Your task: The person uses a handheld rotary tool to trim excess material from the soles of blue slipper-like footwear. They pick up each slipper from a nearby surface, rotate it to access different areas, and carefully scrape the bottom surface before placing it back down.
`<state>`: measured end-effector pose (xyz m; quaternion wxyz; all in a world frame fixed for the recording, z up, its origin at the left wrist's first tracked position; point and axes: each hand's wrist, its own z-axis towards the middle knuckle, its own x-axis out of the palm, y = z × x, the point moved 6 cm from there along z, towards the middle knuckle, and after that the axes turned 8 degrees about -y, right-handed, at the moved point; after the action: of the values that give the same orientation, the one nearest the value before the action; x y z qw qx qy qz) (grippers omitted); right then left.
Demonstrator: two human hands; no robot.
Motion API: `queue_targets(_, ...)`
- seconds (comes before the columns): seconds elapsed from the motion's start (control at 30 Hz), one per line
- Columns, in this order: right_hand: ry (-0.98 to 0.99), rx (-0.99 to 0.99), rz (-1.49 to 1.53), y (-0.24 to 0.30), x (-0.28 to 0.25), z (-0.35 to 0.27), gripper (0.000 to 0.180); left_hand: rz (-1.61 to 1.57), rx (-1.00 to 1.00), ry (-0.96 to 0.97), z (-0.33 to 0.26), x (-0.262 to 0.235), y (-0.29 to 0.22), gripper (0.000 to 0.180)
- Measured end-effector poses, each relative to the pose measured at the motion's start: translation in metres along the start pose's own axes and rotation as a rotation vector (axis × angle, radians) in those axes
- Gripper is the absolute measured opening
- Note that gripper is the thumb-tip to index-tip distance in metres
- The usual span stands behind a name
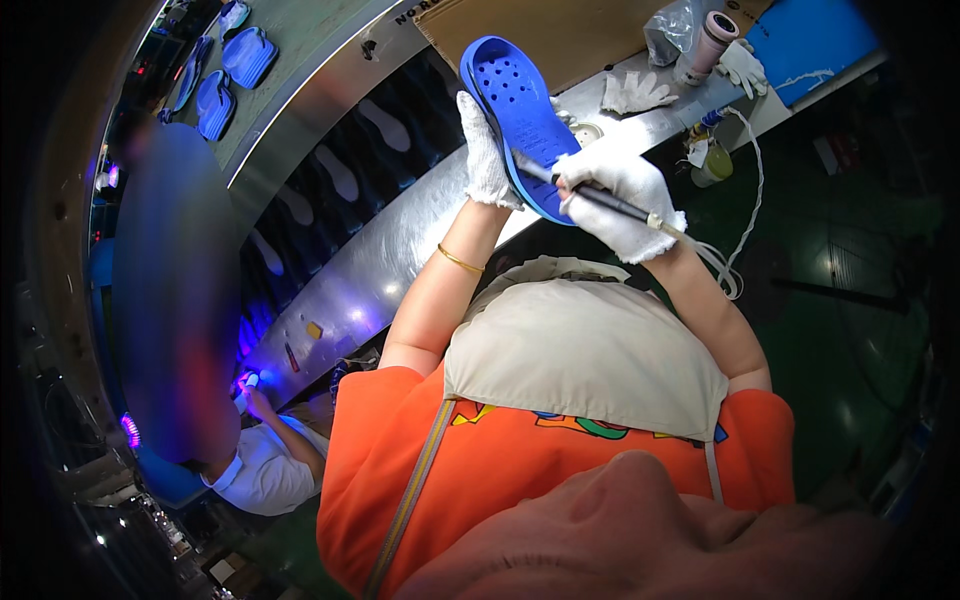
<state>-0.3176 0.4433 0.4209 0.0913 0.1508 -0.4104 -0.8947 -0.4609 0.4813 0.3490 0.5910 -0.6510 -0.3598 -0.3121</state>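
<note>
A blue foam shoe piece [530,120], shaped like a clog with round holes at its toe end, is held up over the metal bench edge. My left hand [484,155], in a white knit glove, grips its left side; some of the fingers are hidden behind it. Gloved as well, with bare fingertips showing, my right hand [622,195] is closed round a dark-handled brush [605,203]. The brush's greyish tip lies against the shoe piece near its left edge, toward the heel end. A thin white tube trails from the handle's rear.
A conveyor [340,175] carrying pale sole shapes runs along the metal bench [400,240]. Several blue clogs [248,57] lie on a green surface at upper left. White gloves [637,93], a pink bottle [712,45] and a cardboard box [560,35] stand beyond. A co-worker [265,465] works at lower left.
</note>
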Motion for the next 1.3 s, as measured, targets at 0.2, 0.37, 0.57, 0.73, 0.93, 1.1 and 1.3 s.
queue_targets(0.2, -0.019, 0.258, 0.141, -0.019, -0.016, 0.008, 0.011, -0.120, -0.005, -0.059, -0.009, 0.009, -0.004, 0.088)
queue_targets(0.37, -0.187, 0.283, 0.285, -0.019, -0.030, 0.019, 0.013, -0.377, -0.094, 0.127, -0.033, 0.033, 0.008, 0.081)
queue_targets(0.57, 0.074, 0.147, 0.253, 0.004, -0.001, 0.000, 0.016, -0.104, -0.038, 0.059, -0.023, 0.032, 0.007, 0.090)
queue_targets(0.73, -0.079, 0.085, 0.120, -0.001, -0.014, 0.006, 0.014, -0.231, -0.044, 0.157, -0.022, 0.030, 0.001, 0.093)
queue_targets(0.93, 0.073, 0.281, 0.354, -0.008, 0.001, -0.003, 0.014, -0.133, -0.012, 0.142, -0.018, 0.032, -0.005, 0.091)
queue_targets(1.1, 0.110, 0.092, 0.223, -0.007, -0.005, 0.005, 0.015, -0.086, -0.005, 0.122, -0.013, 0.029, -0.012, 0.091)
queue_targets(1.3, 0.127, 0.230, 0.268, -0.012, -0.005, 0.004, 0.015, -0.115, -0.082, 0.141, -0.020, 0.031, -0.018, 0.087)
